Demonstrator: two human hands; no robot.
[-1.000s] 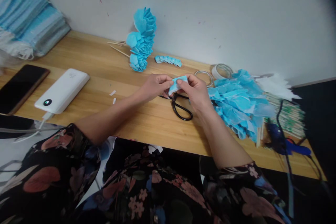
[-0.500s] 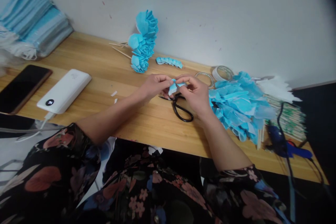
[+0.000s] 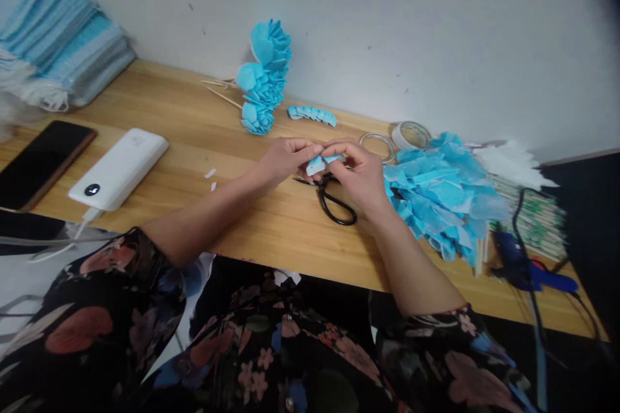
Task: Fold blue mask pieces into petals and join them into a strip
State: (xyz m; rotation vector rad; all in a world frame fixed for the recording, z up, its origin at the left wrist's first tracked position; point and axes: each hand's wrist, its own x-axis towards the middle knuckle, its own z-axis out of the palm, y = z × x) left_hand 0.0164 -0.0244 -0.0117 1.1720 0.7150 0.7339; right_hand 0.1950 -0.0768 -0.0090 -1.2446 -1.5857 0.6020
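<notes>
My left hand (image 3: pixel 285 160) and my right hand (image 3: pixel 361 175) meet over the middle of the wooden table (image 3: pixel 194 142). Both pinch a small light-blue strip of mask fabric (image 3: pixel 320 162) between thumb and fingers, holding it folded just above the tabletop. Black-handled scissors (image 3: pixel 334 201) lie on the table right under my hands, partly hidden by them. A heap of cut blue fabric pieces (image 3: pixel 440 190) sits just right of my right hand.
A blue fabric flower on sticks (image 3: pixel 264 77) and a pleated blue strip (image 3: pixel 312 115) lie by the wall. Tape rolls (image 3: pixel 409 134) sit behind the heap. A white power bank (image 3: pixel 119 168), a phone (image 3: pixel 41 161) and stacked masks (image 3: pixel 53 39) are at left; a blue glue gun (image 3: pixel 520 264) at right.
The strip, held flat between both hands a second ago, is now folded smaller and lower. My hands have drawn closer together; the view shifted slightly.
</notes>
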